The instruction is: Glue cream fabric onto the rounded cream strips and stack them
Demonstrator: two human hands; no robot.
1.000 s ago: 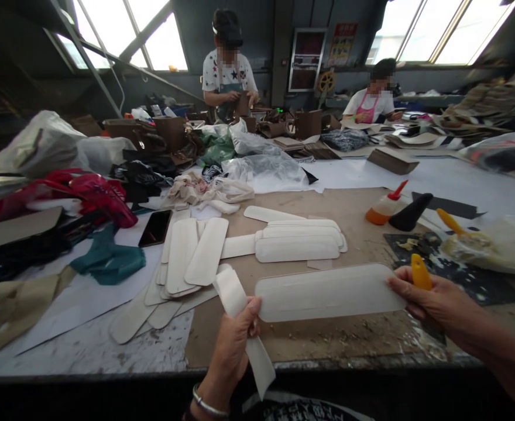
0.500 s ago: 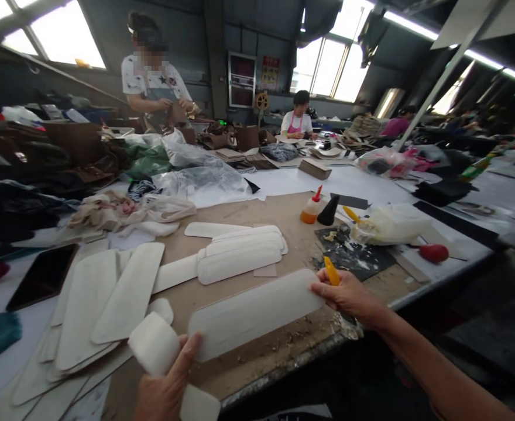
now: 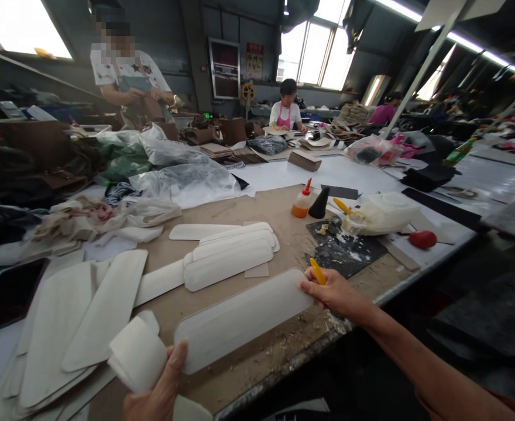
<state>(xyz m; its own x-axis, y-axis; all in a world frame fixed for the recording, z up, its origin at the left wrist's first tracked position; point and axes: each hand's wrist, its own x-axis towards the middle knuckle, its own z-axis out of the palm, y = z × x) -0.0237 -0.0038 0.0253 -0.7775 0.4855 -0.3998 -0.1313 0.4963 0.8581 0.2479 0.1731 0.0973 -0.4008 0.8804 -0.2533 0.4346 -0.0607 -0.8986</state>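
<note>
Two hands have closed fingers: the left hand (image 3: 154, 392), its fingers partly hidden, grips one curled strip (image 3: 137, 351), thumb touching one long panel (image 3: 244, 321); the right hand (image 3: 334, 292) pinches that panel, with one yellow handle (image 3: 318, 272) in the same grip. One phone (image 3: 9, 295), one large pile (image 3: 62, 327), one smaller pile (image 3: 231, 257), one bottle (image 3: 301, 202) and one black cone (image 3: 319, 203) follow rightward. The panel stretches between both hands' fingers, over the surface (image 3: 261, 173).
</note>
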